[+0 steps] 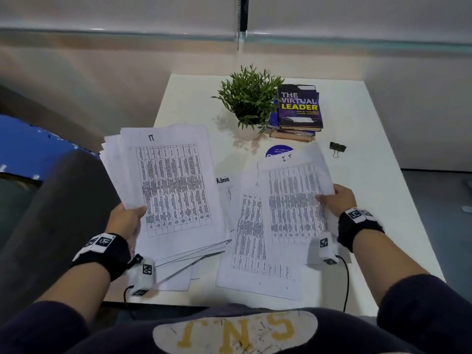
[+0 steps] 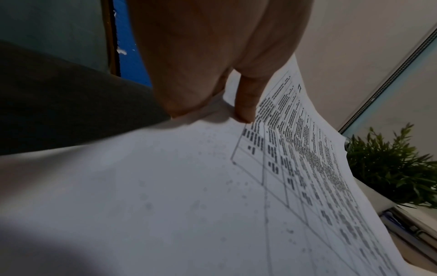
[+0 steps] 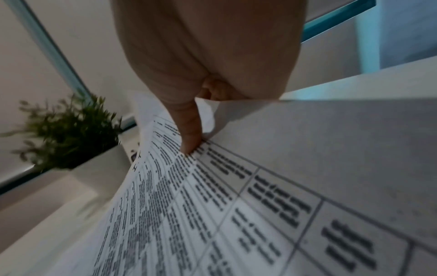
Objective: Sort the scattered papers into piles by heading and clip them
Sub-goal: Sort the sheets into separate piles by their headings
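Observation:
My left hand [image 1: 130, 218] grips a thick stack of printed table sheets [image 1: 173, 190], raised over the table's left side; its top sheet is headed "IT". In the left wrist view the thumb [image 2: 246, 104] presses on that top sheet [image 2: 212, 186]. My right hand [image 1: 337, 198] pinches the right edge of a single sheet headed "I.T" [image 1: 296, 198], lifted slightly; the thumb [image 3: 189, 130] lies on its print [image 3: 236, 205]. Under it lies another printed sheet [image 1: 252, 246]. A sheet headed "Admin" [image 1: 224, 181] peeks out between the two. A black binder clip [image 1: 337, 148] lies at the right.
A small potted plant [image 1: 249, 100] stands at the table's back middle, beside stacked books [image 1: 298, 108] topped by "The Virtual Leader". A blue round sticker [image 1: 277, 150] shows behind the right sheet. A dark chair back [image 1: 58, 213] is at the left of the white table [image 1: 383, 200].

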{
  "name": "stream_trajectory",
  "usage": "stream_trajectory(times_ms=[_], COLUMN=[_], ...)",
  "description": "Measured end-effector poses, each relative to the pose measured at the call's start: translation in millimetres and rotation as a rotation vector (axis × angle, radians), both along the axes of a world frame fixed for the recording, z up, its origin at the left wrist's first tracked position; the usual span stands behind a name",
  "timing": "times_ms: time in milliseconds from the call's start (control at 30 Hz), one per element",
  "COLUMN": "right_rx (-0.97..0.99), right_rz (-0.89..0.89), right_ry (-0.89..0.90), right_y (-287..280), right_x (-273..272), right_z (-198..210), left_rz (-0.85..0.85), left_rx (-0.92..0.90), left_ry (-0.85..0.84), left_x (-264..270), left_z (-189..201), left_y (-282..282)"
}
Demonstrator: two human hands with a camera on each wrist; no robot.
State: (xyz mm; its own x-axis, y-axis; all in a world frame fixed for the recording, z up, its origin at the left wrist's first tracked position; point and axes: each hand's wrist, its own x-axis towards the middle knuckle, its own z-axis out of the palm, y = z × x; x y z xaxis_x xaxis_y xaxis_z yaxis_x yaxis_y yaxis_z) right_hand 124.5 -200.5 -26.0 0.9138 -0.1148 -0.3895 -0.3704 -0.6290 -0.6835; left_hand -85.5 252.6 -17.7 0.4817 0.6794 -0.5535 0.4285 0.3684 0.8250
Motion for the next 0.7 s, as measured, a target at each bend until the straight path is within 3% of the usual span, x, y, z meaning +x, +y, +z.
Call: stream_trajectory(times_ms=[233,333,467,567,700], right_rx=[0.221,0.035,-0.437,-0.548,-0.536], right_rz=[-0.032,0.058,0.156,0.157,0.116], right_ry=[0.239,0.285,0.397,0.369,0.376], right_y=[1,30,64,79,85], right_x=[-27,-52,-74,-81,-76], right_z=[-17,-39,-48,-47,-53], left_rz=[-0.075,-0.070,-0.077,-0.079,-0.076], left_rx=[-0.007,-0.003,-0.008,-0.016,-0.022], left_ry=[0.016,-0.002,0.036,0.041,0.058], left_x=[1,1,-1,-5,-9], left_z=[-7,-8,-13,-14,-15], left_y=[-4,-5,0,1,2])
